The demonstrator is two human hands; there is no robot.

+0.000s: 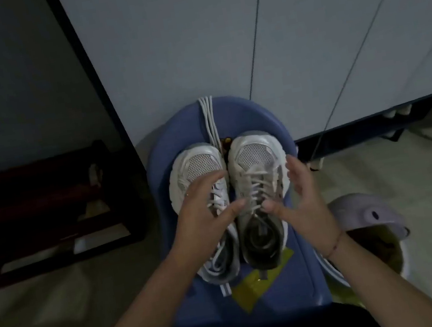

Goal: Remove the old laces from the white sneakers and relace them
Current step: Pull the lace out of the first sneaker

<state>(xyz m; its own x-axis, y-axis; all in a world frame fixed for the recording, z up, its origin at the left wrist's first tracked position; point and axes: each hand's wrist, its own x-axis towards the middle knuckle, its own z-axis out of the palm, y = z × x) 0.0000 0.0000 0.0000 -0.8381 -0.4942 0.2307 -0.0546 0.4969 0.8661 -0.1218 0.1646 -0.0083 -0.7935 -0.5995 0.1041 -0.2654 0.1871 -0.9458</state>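
White sneakers (255, 154) on a blue stool (302, 277), both my hands released.
Left hand (203, 213) splays over one shoe's laces (219, 201); right hand (304, 200) flanks the other, grasping nothing.

Single wide-angle view from a head-worn camera, facing forward and steeply down. Set close above a blue stool (303, 276) at frame centre, with the left hand (202, 208) and right hand (307, 199) large in the middle, both entering from the lower edge. Grey panels (189, 40) bowed by the lens across the upper right.
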